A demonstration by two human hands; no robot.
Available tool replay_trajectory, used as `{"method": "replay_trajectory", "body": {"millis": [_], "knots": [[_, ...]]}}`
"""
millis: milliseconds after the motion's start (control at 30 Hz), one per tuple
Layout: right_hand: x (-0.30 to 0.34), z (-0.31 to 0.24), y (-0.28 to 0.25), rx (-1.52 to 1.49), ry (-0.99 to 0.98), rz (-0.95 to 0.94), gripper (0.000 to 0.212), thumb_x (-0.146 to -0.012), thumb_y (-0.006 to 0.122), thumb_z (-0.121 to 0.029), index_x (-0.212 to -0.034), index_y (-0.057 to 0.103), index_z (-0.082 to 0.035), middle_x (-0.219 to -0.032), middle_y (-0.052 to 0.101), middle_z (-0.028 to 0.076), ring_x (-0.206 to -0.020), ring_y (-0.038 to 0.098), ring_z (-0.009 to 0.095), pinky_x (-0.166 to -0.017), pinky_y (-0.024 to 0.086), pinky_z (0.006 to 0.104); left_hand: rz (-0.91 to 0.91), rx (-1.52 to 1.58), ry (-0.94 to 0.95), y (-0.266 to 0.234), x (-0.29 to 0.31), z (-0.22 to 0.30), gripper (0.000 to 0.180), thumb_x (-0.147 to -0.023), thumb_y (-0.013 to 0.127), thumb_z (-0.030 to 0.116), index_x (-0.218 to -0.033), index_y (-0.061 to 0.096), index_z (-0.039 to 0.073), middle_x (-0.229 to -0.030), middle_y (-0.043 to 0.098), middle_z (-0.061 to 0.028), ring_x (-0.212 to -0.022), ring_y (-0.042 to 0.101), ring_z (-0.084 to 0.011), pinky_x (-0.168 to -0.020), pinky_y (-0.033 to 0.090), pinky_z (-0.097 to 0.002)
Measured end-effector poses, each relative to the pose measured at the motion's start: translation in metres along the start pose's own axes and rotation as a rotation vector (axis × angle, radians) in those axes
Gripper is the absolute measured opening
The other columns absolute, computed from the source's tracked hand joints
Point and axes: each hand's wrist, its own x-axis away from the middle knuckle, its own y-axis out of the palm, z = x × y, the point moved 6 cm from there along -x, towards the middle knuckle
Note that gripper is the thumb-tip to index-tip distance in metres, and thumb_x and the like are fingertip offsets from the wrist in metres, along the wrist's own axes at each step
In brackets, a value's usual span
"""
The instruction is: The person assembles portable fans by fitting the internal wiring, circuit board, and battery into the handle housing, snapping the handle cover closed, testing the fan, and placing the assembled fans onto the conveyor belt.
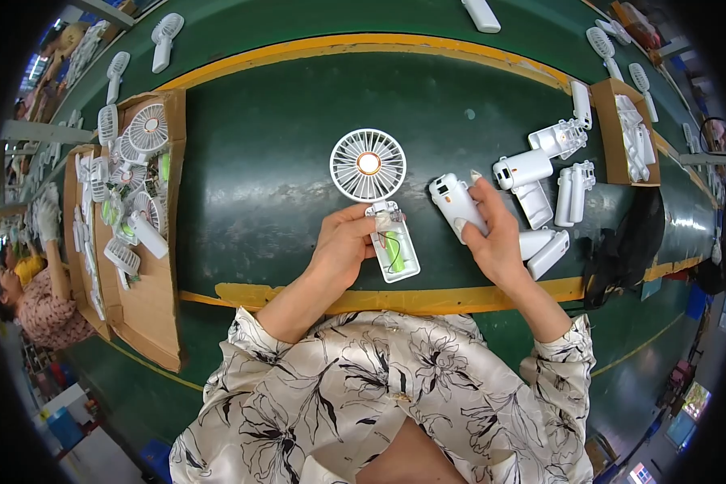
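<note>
My left hand [340, 244] is closed on a small white handheld fan [368, 164], gripping it by its opened handle. The round grille with an orange-ringed centre points away from me. Inside the handle shell a green battery [394, 252] and thin dark wires show. To its right my right hand [492, 234] is closed round a white handle cover [458, 206] with a dark slot at its top end. Two fingertips of that hand wear pale finger cots. Cover and fan are apart.
Several white handle covers [526, 168] lie right of my right hand, by a cardboard box [653, 165] of white parts. At left, a cardboard tray [153, 310] holds several fans. A yellow-edged belt [315, 24] carries more fans beyond. Another person [44, 310] works at far left.
</note>
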Motion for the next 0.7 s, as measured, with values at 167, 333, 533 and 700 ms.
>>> {"method": "replay_trajectory", "body": {"millis": [167, 333, 533, 700], "knots": [[0.002, -0.012, -0.001, 0.378, -0.087, -0.046, 0.048, -0.067, 0.059, -0.001, -0.113, 0.044, 0.003, -0.106, 0.049, 0.018, -0.092, 0.049, 0.035, -0.077, 0.042, 0.0391, 0.004, 0.003, -0.009, 0.0, 0.0, 0.002, 0.026, -0.08, 0.048, 0.004, -0.103, 0.052, -0.007, -0.096, 0.061, -0.0179, -0.085, 0.062, -0.0254, -0.075, 0.051, -0.036], [0.004, -0.018, 0.003, 0.552, -0.119, -0.066, 0.052, -0.064, 0.063, -0.007, -0.112, 0.045, 0.002, -0.108, 0.048, 0.017, -0.092, 0.048, 0.033, -0.075, 0.041, 0.038, -0.012, -0.011, -0.005, 0.001, 0.0, 0.003, 0.027, -0.08, 0.047, 0.004, -0.104, 0.051, -0.007, -0.097, 0.061, -0.0181, -0.086, 0.062, -0.0254, -0.076, 0.051, -0.0361], [0.011, -0.02, 0.005, 0.726, -0.074, -0.077, 0.052, -0.064, 0.066, -0.011, -0.11, 0.046, 0.002, -0.104, 0.051, 0.017, -0.086, 0.05, 0.03, -0.07, 0.042, 0.0359, -0.011, -0.025, -0.006, 0.002, 0.001, 0.004, 0.028, -0.08, 0.045, 0.004, -0.105, 0.051, -0.007, -0.098, 0.06, -0.0181, -0.086, 0.062, -0.0254, -0.076, 0.051, -0.0364], [0.009, -0.022, 0.003, 0.704, -0.119, -0.043, 0.052, -0.063, 0.066, -0.014, -0.108, 0.048, 0.003, -0.092, 0.054, 0.015, -0.076, 0.052, 0.03, -0.062, 0.044, 0.0367, -0.021, -0.01, -0.002, 0.004, 0.001, 0.004, 0.028, -0.081, 0.044, 0.006, -0.105, 0.05, -0.007, -0.098, 0.06, -0.0172, -0.086, 0.062, -0.0252, -0.076, 0.051, -0.036]]}}
